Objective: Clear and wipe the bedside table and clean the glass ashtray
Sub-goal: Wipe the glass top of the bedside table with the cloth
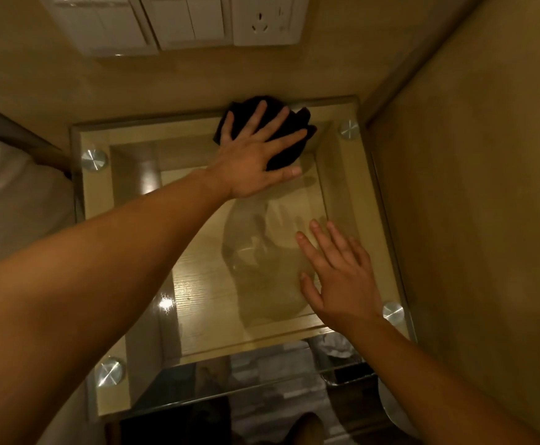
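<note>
I look straight down on the bedside table's glass top (352, 175), held by round metal studs at its corners. A black cloth (289, 136) lies bunched near the far edge of the glass. My left hand (255, 159) presses flat on that cloth with the fingers spread. My right hand (339, 274) hovers open over the right side of the glass, fingers apart and holding nothing. No ashtray shows on the glass top.
Wall switches (140, 24) and a socket (265, 20) sit above the table's far edge. A white bed (8, 200) borders the left side and a beige panel (474, 187) the right. A bin with crumpled paper (339, 345) shows below the front right corner.
</note>
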The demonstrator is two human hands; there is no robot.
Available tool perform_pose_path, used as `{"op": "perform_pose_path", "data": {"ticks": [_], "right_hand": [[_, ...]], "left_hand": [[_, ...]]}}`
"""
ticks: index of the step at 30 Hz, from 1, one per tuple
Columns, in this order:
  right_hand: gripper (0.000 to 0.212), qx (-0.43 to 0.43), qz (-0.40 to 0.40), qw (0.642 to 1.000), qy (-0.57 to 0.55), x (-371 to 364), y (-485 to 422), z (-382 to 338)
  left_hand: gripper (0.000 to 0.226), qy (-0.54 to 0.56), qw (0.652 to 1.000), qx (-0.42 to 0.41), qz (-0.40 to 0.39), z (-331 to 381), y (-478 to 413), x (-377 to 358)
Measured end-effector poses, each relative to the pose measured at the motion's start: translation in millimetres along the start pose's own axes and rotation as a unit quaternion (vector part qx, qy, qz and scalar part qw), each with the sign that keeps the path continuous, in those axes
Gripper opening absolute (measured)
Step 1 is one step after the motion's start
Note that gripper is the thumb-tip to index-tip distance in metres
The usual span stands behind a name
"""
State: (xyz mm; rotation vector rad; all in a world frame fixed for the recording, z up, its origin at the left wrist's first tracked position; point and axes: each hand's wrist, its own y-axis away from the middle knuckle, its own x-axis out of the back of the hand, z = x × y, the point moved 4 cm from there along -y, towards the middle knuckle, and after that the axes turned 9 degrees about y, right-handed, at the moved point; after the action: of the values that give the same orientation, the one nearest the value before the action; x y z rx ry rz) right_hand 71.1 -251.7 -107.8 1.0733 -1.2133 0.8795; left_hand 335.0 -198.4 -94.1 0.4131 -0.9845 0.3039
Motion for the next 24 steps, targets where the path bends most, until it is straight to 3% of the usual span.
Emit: {"op": "perform_pose_path", "data": {"ticks": [4, 7, 9, 11, 13, 16, 21, 24], "right_hand": [[0.065, -0.004, -0.001, 1.0, -0.003, 1.6, -0.3, -0.3], [0.065, 0.005, -0.008, 1.0, -0.012, 1.2, 0.6, 0.3], [0.066, 0.01, -0.012, 0.998, -0.053, 5.0, -0.6, 2.3], [0.067, 0.017, -0.012, 0.996, -0.084, 15.8, -14.7, 2.9], [0.069, 0.029, 0.028, 0.996, -0.073, 35.4, -49.4, 1.8], [0.07, 0.055, 0.079, 0.994, -0.059, 64.4, -131.5, -1.5], [0.081, 0.198, -0.023, 0.979, 0.034, 61.5, -233.5, -9.2], [0.083, 0.224, -0.038, 0.973, 0.035, 51.5, -246.2, -7.5]], "left_hand": [[0.082, -0.009, 1.0, 0.006, -0.018, 0.8, 1.6, -2.7], [0.076, 0.05, 0.996, 0.008, 0.069, -4.6, 22.7, 0.8], [0.079, 0.077, 0.982, 0.073, 0.153, -17.4, 50.9, -0.3], [0.089, 0.064, 0.966, 0.165, 0.186, -33.6, 77.3, -3.5], [0.101, 0.017, 0.961, 0.225, 0.162, -43.0, 90.0, -8.4], [0.109, -0.045, 0.963, 0.235, 0.122, -45.7, 87.8, -13.6], [0.11, -0.05, 0.967, 0.225, 0.107, -48.4, 86.4, -15.9], [0.109, -0.049, 0.968, 0.221, 0.108, -49.0, 85.1, -15.1]]}}
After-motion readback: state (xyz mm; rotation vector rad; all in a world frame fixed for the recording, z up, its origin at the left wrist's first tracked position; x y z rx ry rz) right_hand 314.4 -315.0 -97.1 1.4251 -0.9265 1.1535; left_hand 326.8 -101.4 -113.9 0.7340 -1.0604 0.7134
